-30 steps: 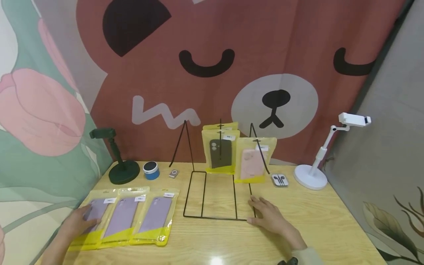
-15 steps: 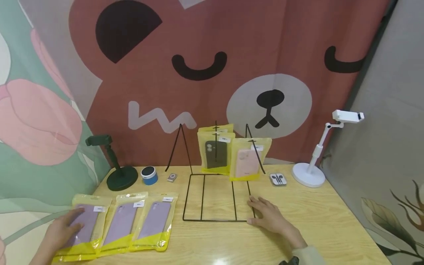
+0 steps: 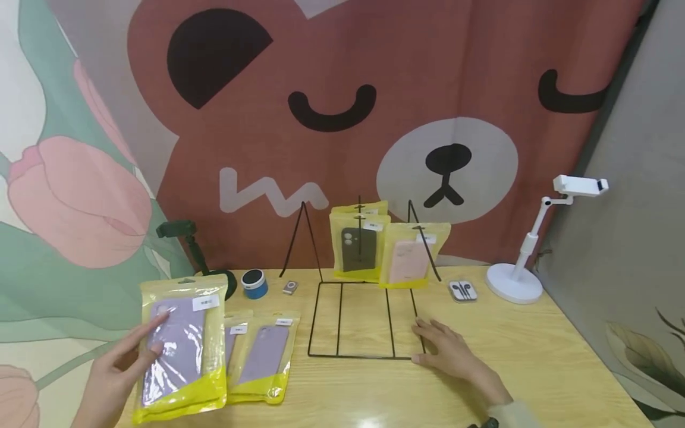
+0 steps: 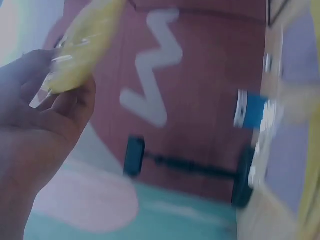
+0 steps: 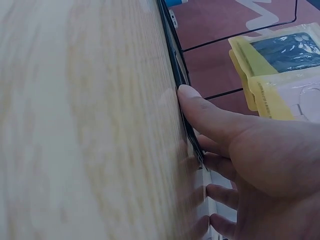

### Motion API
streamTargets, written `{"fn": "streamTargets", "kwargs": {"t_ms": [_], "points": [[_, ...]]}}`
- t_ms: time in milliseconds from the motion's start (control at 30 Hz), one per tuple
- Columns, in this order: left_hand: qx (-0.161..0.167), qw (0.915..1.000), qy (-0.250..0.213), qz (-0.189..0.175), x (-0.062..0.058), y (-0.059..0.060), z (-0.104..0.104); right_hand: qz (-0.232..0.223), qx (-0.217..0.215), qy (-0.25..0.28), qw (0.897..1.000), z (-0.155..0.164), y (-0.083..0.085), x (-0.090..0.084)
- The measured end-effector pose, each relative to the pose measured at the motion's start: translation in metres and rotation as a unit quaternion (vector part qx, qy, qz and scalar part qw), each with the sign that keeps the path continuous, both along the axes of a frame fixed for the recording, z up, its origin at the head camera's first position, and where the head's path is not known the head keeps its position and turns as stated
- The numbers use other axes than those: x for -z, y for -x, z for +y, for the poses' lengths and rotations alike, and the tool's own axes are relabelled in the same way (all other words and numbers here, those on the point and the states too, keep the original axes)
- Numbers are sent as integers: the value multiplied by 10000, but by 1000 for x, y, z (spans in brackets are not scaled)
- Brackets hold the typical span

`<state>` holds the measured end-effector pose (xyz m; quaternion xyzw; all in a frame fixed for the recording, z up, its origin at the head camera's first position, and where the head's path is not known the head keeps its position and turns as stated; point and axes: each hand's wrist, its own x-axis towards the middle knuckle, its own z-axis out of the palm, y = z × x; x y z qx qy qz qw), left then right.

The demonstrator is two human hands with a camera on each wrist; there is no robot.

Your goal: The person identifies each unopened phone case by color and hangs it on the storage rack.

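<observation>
- Done, seemingly: three yellow pouches on the black wire rack (image 3: 364, 357). Black phone-case pouch (image 3: 349, 252) on its middle prong (image 3: 360, 238), rear pouch (image 3: 376, 206) behind (contents hidden, can't tell), pink phone-case pouch (image 3: 408, 264) on its right prong (image 3: 426, 242).
- Left hand (image 3: 113, 370): pinching purple phone-case pouch (image 3: 182, 353), raised left of rack, not hung.
- Left, probably: that plus two flat purple pouches (image 3: 264, 354) on counter (image 3: 342, 395), left of rack.
- Right hand (image 3: 449, 352): fingers relaxed, touching rack's right base.

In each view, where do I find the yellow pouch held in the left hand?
Head: yellow pouch at lower left, in the left hand.
Left wrist: same yellow pouch at upper left, blurred.
Right wrist: not in it.
Shared landmark: pale zigzag, in all three.
</observation>
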<state>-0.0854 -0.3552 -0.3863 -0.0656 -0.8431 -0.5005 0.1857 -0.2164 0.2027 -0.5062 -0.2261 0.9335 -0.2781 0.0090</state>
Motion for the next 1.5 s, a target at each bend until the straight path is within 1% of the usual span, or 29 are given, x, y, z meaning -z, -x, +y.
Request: {"fn": "streamTargets", "kwargs": {"t_ms": [33, 67, 100, 133, 233, 267, 300, 333, 400, 433, 467, 533, 633, 700, 767, 867, 933, 1000, 1067, 1100, 1233, 1267, 1500], "points": [[151, 9997, 105, 164, -1, 1, 10, -30, -14, 10, 10000, 1, -1, 1], [313, 9990, 215, 255, -2, 2, 21, -69, -32, 23, 10000, 1, -2, 1], [400, 9985, 267, 257, -3, 3, 30, -126, -60, 39, 9999, 1, -2, 2], [526, 9982, 203, 180, -4, 5, 39, -155, -90, 52, 9998, 0, -2, 3], [1105, 9938, -72, 9, -5, 14, 65, -177, -98, 79, 9998, -2, -3, 4], [1394, 9900, -205, -3, -5, 18, 73, -166, -100, 89, 9998, -3, -3, 5], [1664, 9855, -308, 104, -6, 23, 80, -152, -114, 92, 9998, -3, -3, 5], [1992, 9788, -425, 216, -6, 27, 86, -136, -123, 94, 9998, -4, -3, 5], [2597, 9627, -601, 458, -7, 36, 96, -132, -146, 107, 9997, -5, -4, 5], [2773, 9569, -651, 569, -9, 39, 100, -135, -146, 126, 9997, -5, -5, 4], [2867, 9536, -658, 641, -11, 43, 104, -123, -142, 132, 9997, -5, -5, 3], [2785, 9565, -547, 681, -15, 51, 110, -125, -120, 139, 9998, -6, -5, 1], [2518, 9655, -299, 598, -17, 61, 115, -144, -104, 134, 9998, -7, -4, -1], [2489, 9665, -328, 538, -14, 65, 114, -157, -86, 87, 9998, -7, -2, -1], [2444, 9673, -396, 556, -11, 67, 113, -138, -60, 55, 9999, -7, -1, -1], [2442, 9666, -518, 575, -10, 69, 113, -95, -30, 53, 9999, -6, -1, -2], [2538, 9635, -604, 602, -10, 69, 113, -94, -37, 72, 9999, -5, -2, -2], [2668, 9592, -732, 587, -10, 69, 112, -113, -43, 70, 9999, -5, -2, -2], [2870, 9515, -902, 644, -10, 69, 111, -161, -26, 52, 9999, -4, -2, -2], [2930, 9490, -966, 645, -9, 70, 110, -178, -16, 46, 9998, -4, -1, -2], [3029, 9452, -1026, 663, -10, 73, 109, -208, 45, 39, 9998, -2, 0, -2], [3036, 9451, -1012, 662, -11, 73, 109, -205, 53, 30, 9998, -2, 0, -2], [2821, 9543, -867, 476, -12, 78, 112, -233, 116, -1, 9997, 1, -1, -3]]}}
